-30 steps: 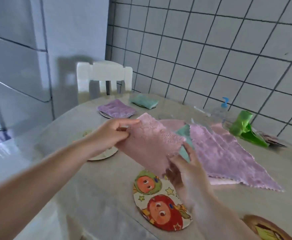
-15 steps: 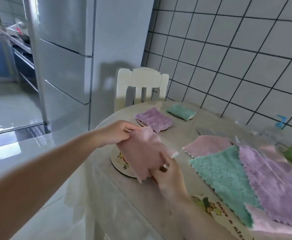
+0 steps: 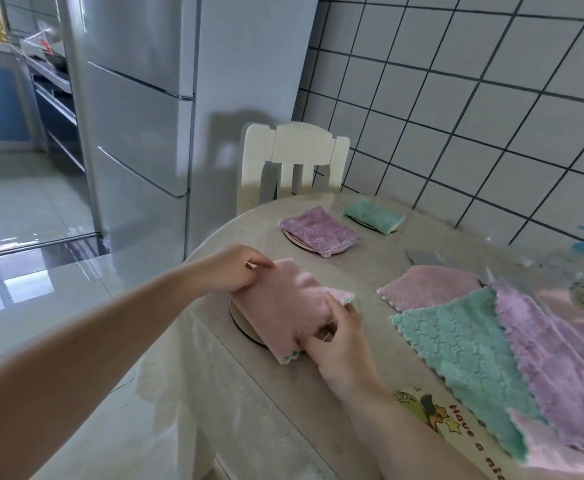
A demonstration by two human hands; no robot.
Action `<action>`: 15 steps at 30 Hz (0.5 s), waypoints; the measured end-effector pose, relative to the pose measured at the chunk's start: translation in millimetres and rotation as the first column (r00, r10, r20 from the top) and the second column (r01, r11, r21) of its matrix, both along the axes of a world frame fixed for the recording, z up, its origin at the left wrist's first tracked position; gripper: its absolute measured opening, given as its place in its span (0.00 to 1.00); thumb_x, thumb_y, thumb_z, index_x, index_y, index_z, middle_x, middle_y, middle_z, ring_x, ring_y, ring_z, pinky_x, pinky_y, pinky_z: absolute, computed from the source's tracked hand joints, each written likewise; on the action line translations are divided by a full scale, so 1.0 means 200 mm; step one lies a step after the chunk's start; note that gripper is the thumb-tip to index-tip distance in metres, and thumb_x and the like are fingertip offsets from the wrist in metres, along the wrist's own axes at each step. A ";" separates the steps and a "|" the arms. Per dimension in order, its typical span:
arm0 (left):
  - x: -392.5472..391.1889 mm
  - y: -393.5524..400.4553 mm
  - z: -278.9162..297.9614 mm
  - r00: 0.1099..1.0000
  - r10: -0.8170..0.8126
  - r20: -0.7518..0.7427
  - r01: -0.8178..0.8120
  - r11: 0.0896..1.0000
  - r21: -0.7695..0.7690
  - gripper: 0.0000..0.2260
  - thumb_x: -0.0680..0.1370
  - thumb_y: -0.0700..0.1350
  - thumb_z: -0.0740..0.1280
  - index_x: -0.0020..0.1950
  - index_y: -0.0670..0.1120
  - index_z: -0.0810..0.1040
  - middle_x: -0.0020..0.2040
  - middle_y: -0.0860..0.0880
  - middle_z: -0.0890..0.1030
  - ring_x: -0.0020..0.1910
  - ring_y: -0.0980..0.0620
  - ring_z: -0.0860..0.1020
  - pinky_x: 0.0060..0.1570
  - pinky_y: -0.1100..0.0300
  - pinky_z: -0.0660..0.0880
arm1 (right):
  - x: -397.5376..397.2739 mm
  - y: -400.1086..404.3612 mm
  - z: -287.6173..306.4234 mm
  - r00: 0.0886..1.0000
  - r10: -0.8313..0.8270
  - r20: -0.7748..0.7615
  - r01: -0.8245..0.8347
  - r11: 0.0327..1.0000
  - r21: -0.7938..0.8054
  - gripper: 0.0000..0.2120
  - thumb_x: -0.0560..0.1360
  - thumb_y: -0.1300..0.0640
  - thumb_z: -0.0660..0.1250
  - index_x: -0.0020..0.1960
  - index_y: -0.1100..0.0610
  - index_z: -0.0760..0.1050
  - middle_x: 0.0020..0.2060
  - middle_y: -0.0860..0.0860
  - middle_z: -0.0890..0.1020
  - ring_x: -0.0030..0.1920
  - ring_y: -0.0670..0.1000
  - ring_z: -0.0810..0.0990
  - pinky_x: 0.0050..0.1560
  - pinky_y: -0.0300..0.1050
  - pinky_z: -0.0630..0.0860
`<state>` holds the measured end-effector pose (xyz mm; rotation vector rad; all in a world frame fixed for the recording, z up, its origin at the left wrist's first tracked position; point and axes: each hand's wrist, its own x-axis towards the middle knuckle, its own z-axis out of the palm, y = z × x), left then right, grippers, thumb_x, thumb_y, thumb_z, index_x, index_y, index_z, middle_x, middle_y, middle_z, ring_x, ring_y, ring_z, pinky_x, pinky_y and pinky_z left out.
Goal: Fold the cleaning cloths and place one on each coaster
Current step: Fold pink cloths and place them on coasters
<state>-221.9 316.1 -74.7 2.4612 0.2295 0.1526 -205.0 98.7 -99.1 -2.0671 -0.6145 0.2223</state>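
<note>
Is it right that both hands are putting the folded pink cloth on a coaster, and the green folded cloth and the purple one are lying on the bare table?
Not quite. Both hands, left hand and right hand, do hold the folded pink cloth over a coaster. But the head view shows the green folded cloth and the purple one each lying on its own coaster, not the bare table.

Near your right forearm, the cartoon-printed coaster (image 3: 456, 424) on the tabletop carries red lettering: you can read "Have a", then "nic" before the picture's edge cuts it off.
</note>
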 end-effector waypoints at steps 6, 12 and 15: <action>-0.08 -0.09 -0.05 0.975 -0.170 0.141 0.096 0.902 0.421 0.22 0.77 0.44 0.57 0.71 0.52 0.67 0.73 0.53 0.65 0.74 0.54 0.58 0.71 0.57 0.55 | -0.04 -0.08 0.00 0.938 0.161 0.307 -0.054 0.942 -0.330 0.34 0.76 0.45 0.62 0.76 0.45 0.47 0.75 0.48 0.37 0.75 0.49 0.35 0.75 0.53 0.46; -0.12 -0.18 -0.14 0.977 -0.133 -0.169 0.199 0.856 0.478 0.28 0.75 0.61 0.41 0.75 0.59 0.48 0.77 0.60 0.48 0.74 0.62 0.43 0.73 0.46 0.41 | -0.02 -0.12 -0.01 0.923 0.298 0.245 -0.075 0.761 -0.644 0.26 0.80 0.45 0.49 0.75 0.40 0.43 0.76 0.45 0.41 0.75 0.47 0.37 0.72 0.58 0.39; -0.12 -0.19 -0.12 0.973 -0.118 -0.197 0.200 0.856 0.477 0.28 0.75 0.61 0.41 0.75 0.59 0.48 0.77 0.59 0.47 0.74 0.61 0.42 0.73 0.46 0.40 | -0.01 -0.14 -0.01 0.922 0.312 0.230 -0.087 0.746 -0.661 0.26 0.80 0.46 0.49 0.75 0.40 0.43 0.76 0.45 0.40 0.75 0.47 0.38 0.72 0.60 0.38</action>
